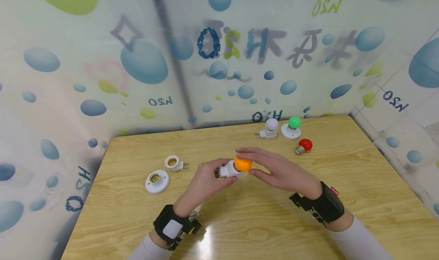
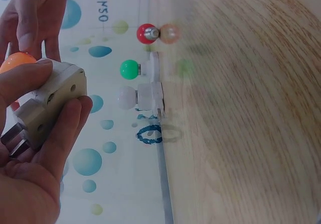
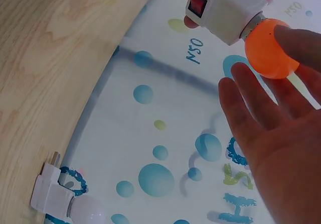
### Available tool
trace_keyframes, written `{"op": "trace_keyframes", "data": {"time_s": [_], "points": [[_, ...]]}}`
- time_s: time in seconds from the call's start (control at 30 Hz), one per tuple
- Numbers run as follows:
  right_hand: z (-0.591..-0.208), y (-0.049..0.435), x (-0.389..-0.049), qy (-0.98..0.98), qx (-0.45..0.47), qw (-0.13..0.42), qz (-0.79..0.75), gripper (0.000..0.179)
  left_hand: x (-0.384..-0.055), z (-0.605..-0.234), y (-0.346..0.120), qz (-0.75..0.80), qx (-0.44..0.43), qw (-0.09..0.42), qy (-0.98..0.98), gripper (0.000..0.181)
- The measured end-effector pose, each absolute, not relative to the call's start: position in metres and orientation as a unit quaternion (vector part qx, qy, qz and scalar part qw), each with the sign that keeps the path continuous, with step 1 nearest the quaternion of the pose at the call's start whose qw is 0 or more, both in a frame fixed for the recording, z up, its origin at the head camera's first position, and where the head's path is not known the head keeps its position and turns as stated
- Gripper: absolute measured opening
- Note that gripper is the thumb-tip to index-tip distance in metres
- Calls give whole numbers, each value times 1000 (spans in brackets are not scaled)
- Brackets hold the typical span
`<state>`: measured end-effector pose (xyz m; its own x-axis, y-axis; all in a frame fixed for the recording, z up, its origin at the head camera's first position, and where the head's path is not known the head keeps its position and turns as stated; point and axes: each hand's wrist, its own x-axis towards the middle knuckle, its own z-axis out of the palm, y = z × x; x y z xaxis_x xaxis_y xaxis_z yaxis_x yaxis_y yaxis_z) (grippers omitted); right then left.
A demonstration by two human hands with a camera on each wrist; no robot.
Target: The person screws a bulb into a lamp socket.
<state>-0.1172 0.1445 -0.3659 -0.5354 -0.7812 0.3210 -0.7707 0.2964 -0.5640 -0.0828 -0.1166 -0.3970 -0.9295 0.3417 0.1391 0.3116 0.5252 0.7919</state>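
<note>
Holding a white switched socket, orange bulb at its mouth

Left hand: grip firm round the white plug-in socket, thumb on one side, fingers on the other. Metal prongs poke out toward the palm; red switch on the housing.

Right hand: fingers loosely spread about the orange bulb, thumb overlapping it in the right wrist view. Cannot tell whether this grip pinches. Bulb's metal neck meets the socket mouth, partly showing; depth of seating unclear. Both pieces held over the middle of the bench.

Left on bench: round socket base, bulbless; just beyond it, angled plug socket, likewise bulbless. Threaded metal piece half hidden by the left wrist.

Far right: white bulb in a plug socket; beside it, green bulb upright on a round base. Nearer, red bulb lying loose.
</note>
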Motion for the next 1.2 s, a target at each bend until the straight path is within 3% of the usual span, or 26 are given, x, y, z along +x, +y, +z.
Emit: {"op": "trace_keyframes", "data": {"time_s": [0.73, 1.07, 1.2], "points": [[-380, 124, -114, 845, -391, -92, -352, 56, -80, -398, -114, 451, 185, 5, 873, 44], [-373, 132, -111, 848, -390, -16, -358, 80, -80, -398, -114, 453, 190, 1, 871, 43], [-370, 136, -112, 826, -438, 1, -354, 78, -81, -397, -115, 457, 197, 4, 867, 42]]}}
